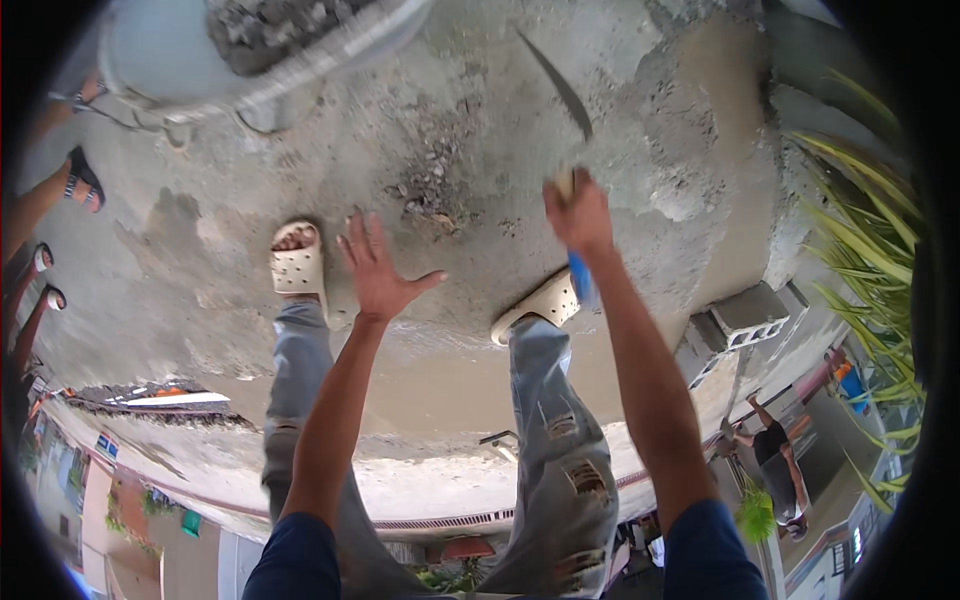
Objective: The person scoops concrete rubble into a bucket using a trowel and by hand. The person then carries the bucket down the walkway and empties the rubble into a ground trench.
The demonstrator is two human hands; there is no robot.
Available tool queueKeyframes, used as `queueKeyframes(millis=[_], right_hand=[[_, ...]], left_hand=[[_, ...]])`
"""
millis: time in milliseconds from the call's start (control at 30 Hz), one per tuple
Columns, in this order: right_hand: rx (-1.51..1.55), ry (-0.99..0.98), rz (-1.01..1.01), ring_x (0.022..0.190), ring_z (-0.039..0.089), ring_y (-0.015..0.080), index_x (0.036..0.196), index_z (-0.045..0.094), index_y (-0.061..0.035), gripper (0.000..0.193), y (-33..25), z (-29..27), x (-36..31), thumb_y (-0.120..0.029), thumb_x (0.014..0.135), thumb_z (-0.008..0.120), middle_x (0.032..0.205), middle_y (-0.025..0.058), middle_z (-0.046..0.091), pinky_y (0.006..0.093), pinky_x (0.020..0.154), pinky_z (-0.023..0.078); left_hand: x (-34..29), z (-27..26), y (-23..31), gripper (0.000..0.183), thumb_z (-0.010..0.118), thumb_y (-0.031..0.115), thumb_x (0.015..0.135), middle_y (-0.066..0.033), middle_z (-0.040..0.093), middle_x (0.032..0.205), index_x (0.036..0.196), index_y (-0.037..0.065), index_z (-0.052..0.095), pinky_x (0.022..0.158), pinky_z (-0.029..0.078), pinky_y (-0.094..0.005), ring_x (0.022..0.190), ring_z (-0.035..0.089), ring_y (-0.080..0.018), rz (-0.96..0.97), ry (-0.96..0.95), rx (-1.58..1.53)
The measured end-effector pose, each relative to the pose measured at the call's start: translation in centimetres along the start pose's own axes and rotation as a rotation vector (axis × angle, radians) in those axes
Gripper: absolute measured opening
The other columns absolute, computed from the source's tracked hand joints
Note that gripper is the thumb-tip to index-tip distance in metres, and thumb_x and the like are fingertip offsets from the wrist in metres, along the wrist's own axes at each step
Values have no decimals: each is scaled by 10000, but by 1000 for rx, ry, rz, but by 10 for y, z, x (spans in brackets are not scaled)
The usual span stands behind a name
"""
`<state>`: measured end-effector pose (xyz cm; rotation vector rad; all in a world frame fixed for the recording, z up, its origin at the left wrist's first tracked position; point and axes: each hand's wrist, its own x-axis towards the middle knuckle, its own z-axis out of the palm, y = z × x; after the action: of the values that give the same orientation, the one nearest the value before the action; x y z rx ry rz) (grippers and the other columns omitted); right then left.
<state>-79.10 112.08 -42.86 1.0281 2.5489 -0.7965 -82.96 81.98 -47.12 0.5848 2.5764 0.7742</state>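
My right hand (580, 212) is closed in a fist around the handle of what looks like a trowel, its thin grey blade (562, 88) seen nearly edge-on above the concrete. The neck between blade and fist is blurred. A blue part (580, 279) shows below the fist, beside my wrist. My left hand (378, 275) hangs open over the ground, fingers spread and nothing in it. Between and beyond my hands, a small patch of grey crumbs (428, 185) lies on the rough concrete ground (360, 140).
A pale tub (150, 55) of grey lumpy material stands at the far left. My feet wear cream clogs (298, 268). Wet ground and hollow blocks (745, 318) lie right, near a spiky plant (870, 240). Other people's feet (85, 180) are at left; a person (780, 465) is lower right.
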Motion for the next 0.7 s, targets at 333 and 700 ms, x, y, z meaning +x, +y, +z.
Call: queueKeyframes(millis=[333,700], right_hand=[[-228,-413,-124,930,629,437,1199,352,-45,385,21,123,-29,-171,882,532,1065,243,611,488,803,534],[401,3,316,578,626,316,883,506,-8,216,44,92,-137,-189,789,579,618,172,598,425,552,494]], left_hand=[[66,84,-53,1220,446,832,712,-294,169,1496,1457,-72,104,1114,20,-612,1405,130,-442,32,180,36],[136,47,-90,1077,504,768,732,-159,280,1507,1469,31,233,1147,112,-519,1418,185,-356,485,-67,112]])
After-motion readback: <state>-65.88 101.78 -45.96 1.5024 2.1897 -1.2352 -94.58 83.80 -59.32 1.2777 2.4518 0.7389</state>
